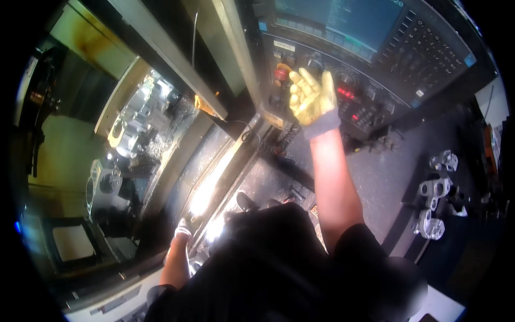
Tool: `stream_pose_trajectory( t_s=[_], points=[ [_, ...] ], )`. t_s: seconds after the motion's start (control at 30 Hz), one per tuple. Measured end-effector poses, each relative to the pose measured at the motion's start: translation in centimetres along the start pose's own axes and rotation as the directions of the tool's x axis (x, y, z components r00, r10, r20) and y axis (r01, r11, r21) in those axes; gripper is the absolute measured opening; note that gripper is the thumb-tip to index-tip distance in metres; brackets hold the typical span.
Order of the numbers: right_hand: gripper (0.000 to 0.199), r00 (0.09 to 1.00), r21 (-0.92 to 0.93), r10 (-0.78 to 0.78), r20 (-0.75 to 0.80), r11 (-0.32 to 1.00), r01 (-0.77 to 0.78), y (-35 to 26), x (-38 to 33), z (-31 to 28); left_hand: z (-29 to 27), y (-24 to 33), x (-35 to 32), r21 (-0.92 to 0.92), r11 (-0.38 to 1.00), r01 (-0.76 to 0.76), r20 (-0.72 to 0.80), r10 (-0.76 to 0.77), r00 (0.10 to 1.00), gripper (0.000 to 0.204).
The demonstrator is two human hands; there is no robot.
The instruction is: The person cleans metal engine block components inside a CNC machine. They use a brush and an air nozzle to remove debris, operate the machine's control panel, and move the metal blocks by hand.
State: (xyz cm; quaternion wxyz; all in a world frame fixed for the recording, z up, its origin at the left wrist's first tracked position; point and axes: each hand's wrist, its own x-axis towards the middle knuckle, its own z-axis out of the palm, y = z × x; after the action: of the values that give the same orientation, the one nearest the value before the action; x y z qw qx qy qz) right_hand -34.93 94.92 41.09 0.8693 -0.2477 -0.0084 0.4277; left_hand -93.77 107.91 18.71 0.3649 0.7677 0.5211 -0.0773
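Observation:
My right hand (314, 101), in a yellow work glove with a grey cuff, is raised in front of the machine's control panel (300, 48). Its fingers are loosely bent and the thumb stands apart, with nothing visible in the palm. A red push knob (281, 74) on the panel lies just left of the fingers. Low on the left, my gloved left hand (185, 226) is at the machine's bright metal sill (206, 190); glare and small size hide its fingers. Inside the machine, beyond that hand, are silvery metal castings (142, 115) and another holed casting (104, 185).
A lit screen (338, 24) tops the panel. Upright door frame bars (166, 51) stand between the panel and the machine's interior. At the right, several metal castings (435, 187) rest on a dark surface. My shoes (245, 201) show on the grey floor.

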Motion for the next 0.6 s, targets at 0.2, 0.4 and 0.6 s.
stream_pose_trajectory(
  t_s=[0.2, 0.4, 0.6],
  points=[
    [0.062, 0.991, 0.289, -0.005, -0.132, 0.956, 0.043, 1.7, 2.6, 3.7, 1.7, -15.6, -4.0, -0.395, 0.857, 0.330, 0.094, -0.319, 0.943, 0.017],
    [0.051, 0.975, 0.478, -0.221, 0.014, 0.858, 0.187, 2.6, 3.8, 3.8, -0.1, -22.7, -5.7, -0.253, 0.861, 0.440, 0.178, -0.406, 0.896, 0.022],
    [0.028, 0.938, 0.585, -0.343, 0.044, 0.771, 0.254, 3.6, 4.4, 5.0, -2.3, -24.6, -3.0, -0.267, 0.854, 0.447, 0.189, -0.408, 0.893, 0.027]
  ],
)
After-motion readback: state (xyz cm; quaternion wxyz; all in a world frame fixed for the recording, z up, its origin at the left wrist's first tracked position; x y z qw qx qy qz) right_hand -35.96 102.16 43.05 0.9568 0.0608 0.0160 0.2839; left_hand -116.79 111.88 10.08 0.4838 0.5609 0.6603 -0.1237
